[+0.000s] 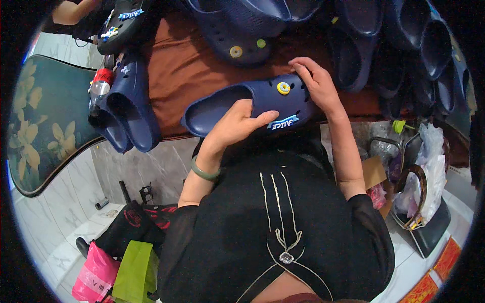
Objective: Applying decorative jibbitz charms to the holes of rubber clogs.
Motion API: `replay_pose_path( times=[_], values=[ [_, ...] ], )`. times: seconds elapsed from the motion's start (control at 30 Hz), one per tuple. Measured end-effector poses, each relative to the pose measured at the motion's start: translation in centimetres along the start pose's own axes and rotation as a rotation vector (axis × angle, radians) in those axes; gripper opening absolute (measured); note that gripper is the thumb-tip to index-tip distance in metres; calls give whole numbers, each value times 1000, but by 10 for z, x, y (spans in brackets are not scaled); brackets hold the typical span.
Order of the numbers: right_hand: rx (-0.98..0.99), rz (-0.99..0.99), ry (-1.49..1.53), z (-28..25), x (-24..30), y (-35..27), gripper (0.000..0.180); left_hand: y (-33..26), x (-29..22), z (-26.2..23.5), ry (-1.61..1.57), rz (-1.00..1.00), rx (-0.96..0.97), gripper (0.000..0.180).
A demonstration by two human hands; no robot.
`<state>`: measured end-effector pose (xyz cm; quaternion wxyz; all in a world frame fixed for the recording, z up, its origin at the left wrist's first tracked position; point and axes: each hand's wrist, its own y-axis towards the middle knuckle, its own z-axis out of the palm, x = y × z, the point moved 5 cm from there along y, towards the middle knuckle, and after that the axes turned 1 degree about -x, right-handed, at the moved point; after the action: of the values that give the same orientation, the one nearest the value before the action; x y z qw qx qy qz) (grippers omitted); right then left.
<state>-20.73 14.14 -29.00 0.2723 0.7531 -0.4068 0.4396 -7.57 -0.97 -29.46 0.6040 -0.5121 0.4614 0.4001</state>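
Observation:
A navy blue clog (pixel 217 103) lies sideways before me at the table's near edge, its heel to the left and toe to the right. My left hand (pixel 240 121) grips it with the fingers inside the opening and the thumb outside, by a light blue lettered charm (pixel 284 122). Around the toe end curls my right hand (pixel 317 83), its fingertips at the far side; what lies under the palm is hidden. A yellow and white ring-shaped charm (pixel 283 88) sits on the clog's upper between my hands.
More navy clogs (pixel 348 55) stand along the brown cloth (pixel 177 65), at the back and right. On the left, others (pixel 134 111) adjoin a red-labelled bottle (pixel 102 83). A flower-patterned chair back (pixel 50 126) stands left; bags (pixel 134 272) lie below. At the back left another person's arm (pixel 73 12) shows.

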Motion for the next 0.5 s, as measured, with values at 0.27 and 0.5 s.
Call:
replay_pose_path(
  times=[0.27,0.5],
  values=[
    [145,-489,-325,-4,35,1,34,-3,-3,0,-45,14,7,34],
    [122,-477,-496,25,48,-6,26,-1,-3,1,-60,5,30,32]
  ],
)
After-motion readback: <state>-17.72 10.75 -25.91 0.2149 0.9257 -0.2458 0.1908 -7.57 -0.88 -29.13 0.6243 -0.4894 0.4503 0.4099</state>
